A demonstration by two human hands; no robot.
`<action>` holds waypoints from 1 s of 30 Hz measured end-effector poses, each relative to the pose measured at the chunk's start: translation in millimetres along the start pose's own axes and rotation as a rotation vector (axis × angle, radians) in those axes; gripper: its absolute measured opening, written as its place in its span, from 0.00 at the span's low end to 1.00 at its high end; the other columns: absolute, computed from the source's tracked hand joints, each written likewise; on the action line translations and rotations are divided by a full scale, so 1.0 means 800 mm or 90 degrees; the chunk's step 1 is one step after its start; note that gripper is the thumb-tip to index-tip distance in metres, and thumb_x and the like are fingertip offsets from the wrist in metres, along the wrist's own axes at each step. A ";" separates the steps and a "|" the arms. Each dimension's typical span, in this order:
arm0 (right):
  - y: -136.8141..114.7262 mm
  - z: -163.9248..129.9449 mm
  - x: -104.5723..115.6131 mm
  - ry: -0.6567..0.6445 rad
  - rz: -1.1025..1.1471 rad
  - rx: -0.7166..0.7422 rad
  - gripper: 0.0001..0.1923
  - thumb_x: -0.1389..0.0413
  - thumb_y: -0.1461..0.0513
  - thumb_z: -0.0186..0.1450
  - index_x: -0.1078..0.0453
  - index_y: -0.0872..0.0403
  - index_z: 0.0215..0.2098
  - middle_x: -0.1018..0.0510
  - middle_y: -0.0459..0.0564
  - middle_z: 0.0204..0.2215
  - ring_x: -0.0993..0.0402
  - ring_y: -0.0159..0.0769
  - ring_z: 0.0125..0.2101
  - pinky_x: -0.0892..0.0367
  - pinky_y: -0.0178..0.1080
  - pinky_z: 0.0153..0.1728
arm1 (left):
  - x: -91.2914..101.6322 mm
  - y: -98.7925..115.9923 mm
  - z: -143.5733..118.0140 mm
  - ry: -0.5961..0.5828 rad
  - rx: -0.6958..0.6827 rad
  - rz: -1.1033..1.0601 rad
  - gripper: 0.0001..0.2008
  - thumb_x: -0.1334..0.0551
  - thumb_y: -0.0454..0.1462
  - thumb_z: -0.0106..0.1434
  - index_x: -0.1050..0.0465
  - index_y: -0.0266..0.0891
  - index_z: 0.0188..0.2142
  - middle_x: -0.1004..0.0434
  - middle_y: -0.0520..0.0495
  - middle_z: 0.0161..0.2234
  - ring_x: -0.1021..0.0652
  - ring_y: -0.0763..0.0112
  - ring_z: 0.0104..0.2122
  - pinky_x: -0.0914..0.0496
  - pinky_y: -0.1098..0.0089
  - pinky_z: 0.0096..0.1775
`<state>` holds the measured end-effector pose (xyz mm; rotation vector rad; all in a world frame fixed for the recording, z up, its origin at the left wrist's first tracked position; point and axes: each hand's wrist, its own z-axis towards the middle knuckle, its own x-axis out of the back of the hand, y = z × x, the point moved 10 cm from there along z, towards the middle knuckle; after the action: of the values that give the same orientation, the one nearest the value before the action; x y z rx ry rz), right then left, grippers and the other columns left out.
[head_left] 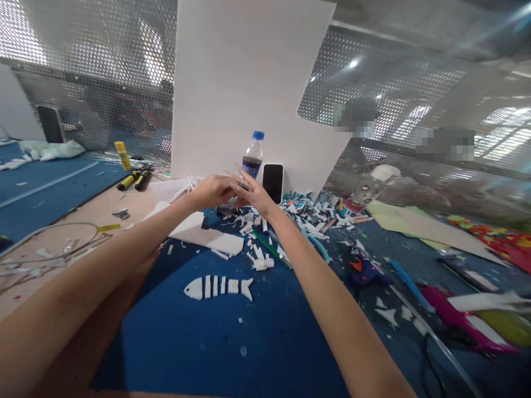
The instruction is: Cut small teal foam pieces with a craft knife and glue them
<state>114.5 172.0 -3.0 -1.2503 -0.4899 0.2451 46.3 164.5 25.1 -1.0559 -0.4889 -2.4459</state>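
Observation:
My left hand [214, 189] and my right hand [254, 194] meet in the air above the far side of the blue work mat [224, 348], in front of a drink bottle [254, 153]. The fingers of my left hand are bent, blurred and partly overlapped by the right, so any small thing between them is hidden. Some right-hand fingers stretch out and apart towards the left. Nearer to me, a white fish [213, 287] in separate flat pieces, with a dark eye, lies on the mat. White foam sheet pieces [215, 240] lie beneath my hands.
A phone [272, 183] leans against a tall white board [249, 72]. Cut scraps [315, 213] are heaped behind my right forearm. To the right are a blue glue gun [367, 272] and a magenta tool [468, 320]. Yellow-handled pliers [135, 178] and a glue stick [123, 155] stand left.

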 end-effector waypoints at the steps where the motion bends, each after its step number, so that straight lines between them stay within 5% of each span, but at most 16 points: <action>1: 0.001 0.002 -0.001 0.004 0.001 0.001 0.37 0.42 0.48 0.57 0.47 0.39 0.62 0.34 0.48 0.57 0.32 0.24 0.22 0.28 0.34 0.27 | 0.000 0.002 0.000 0.002 -0.001 0.008 0.08 0.47 0.35 0.59 0.31 0.39 0.28 0.29 0.49 0.23 0.31 0.74 0.23 0.39 0.72 0.29; 4: 0.008 0.008 0.002 0.031 0.005 0.004 0.28 0.46 0.47 0.60 0.36 0.45 0.56 0.24 0.47 0.43 0.33 0.24 0.18 0.28 0.33 0.23 | 0.001 0.006 0.002 0.006 -0.001 0.027 0.09 0.47 0.37 0.60 0.31 0.37 0.27 0.28 0.48 0.23 0.31 0.74 0.22 0.40 0.72 0.27; 8: 0.015 0.014 0.013 0.086 0.024 0.009 0.23 0.48 0.47 0.63 0.27 0.53 0.46 0.24 0.45 0.24 0.34 0.26 0.15 0.31 0.31 0.18 | 0.002 0.009 0.005 0.009 -0.009 0.017 0.10 0.47 0.37 0.61 0.30 0.37 0.28 0.26 0.46 0.26 0.30 0.74 0.23 0.41 0.73 0.26; 13: 0.019 0.014 0.023 0.134 0.090 -0.018 0.21 0.53 0.48 0.66 0.28 0.55 0.41 0.24 0.46 0.23 0.32 0.27 0.14 0.30 0.33 0.19 | 0.014 0.003 0.000 0.048 -0.004 -0.052 0.07 0.43 0.39 0.60 0.29 0.38 0.33 0.26 0.49 0.27 0.30 0.76 0.23 0.40 0.73 0.27; 17: 0.023 0.013 0.030 0.153 0.133 -0.045 0.22 0.53 0.47 0.65 0.32 0.56 0.30 0.24 0.47 0.22 0.28 0.30 0.18 0.29 0.34 0.20 | 0.037 -0.013 -0.006 0.154 0.045 -0.146 0.07 0.42 0.39 0.60 0.34 0.37 0.33 0.31 0.51 0.25 0.32 0.77 0.24 0.38 0.73 0.29; 21: 0.025 0.011 0.033 0.158 0.141 -0.062 0.23 0.51 0.48 0.65 0.36 0.57 0.21 0.27 0.47 0.16 0.30 0.30 0.15 0.33 0.30 0.14 | 0.040 -0.038 -0.004 0.233 0.125 -0.267 0.09 0.44 0.41 0.62 0.40 0.39 0.39 0.32 0.46 0.37 0.31 0.74 0.34 0.35 0.72 0.34; 25: 0.023 0.009 0.033 0.180 0.143 -0.069 0.22 0.51 0.51 0.66 0.36 0.57 0.21 0.28 0.46 0.14 0.32 0.28 0.14 0.36 0.28 0.12 | 0.005 -0.049 0.007 0.136 0.188 -0.415 0.13 0.47 0.45 0.64 0.43 0.39 0.41 0.32 0.45 0.37 0.30 0.73 0.34 0.35 0.71 0.33; 30: 0.029 0.009 0.040 0.230 0.149 -0.079 0.23 0.51 0.50 0.66 0.37 0.57 0.20 0.29 0.46 0.13 0.32 0.28 0.13 0.34 0.30 0.14 | -0.020 -0.032 0.009 -0.003 0.205 -0.554 0.14 0.45 0.44 0.63 0.43 0.38 0.43 0.32 0.49 0.31 0.30 0.73 0.31 0.36 0.70 0.33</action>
<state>140.7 199.4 -16.3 -1.4382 -0.0481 0.1813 47.1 193.6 14.3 -0.8011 -1.5505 -2.8961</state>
